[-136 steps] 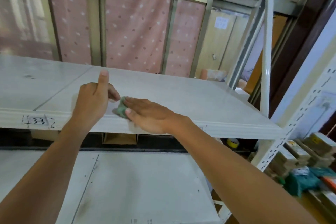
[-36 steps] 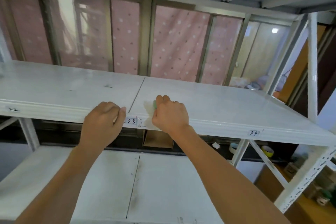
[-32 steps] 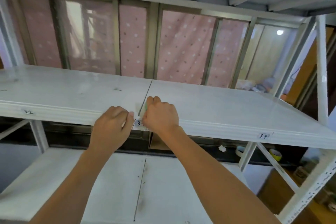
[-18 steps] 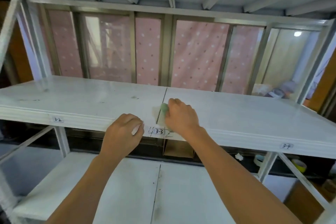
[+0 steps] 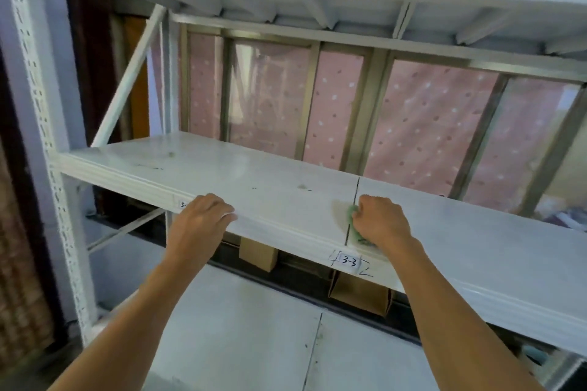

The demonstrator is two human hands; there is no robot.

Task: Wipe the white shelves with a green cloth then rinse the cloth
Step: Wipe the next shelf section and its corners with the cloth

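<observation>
- Green cloth [image 5: 352, 227] sits bunched under my right hand [image 5: 379, 220]. My fingers curl round it and press it onto the shelf [image 5: 270, 181], right at the seam [image 5: 356, 190] between 2 boards and just behind the 3-3 label [image 5: 349, 261].
- My left hand [image 5: 200, 219] hooks over the shelf's front edge, fingers curled on the lip to brace me. It holds no cloth.
- I judge the cloth soft, light and limp. It would crumple and slip from under flat fingers, so it is best held wadded in the fist, with only a small green edge showing left of my knuckles.
- The board looks smooth and hard, so the wad should slide easily, though the seam may snag a loose corner.
- Dark marks [image 5: 303, 187] lie on the board near the cloth, to its left; probably the next patch to wipe.
- Rinsing is not yet due.
</observation>
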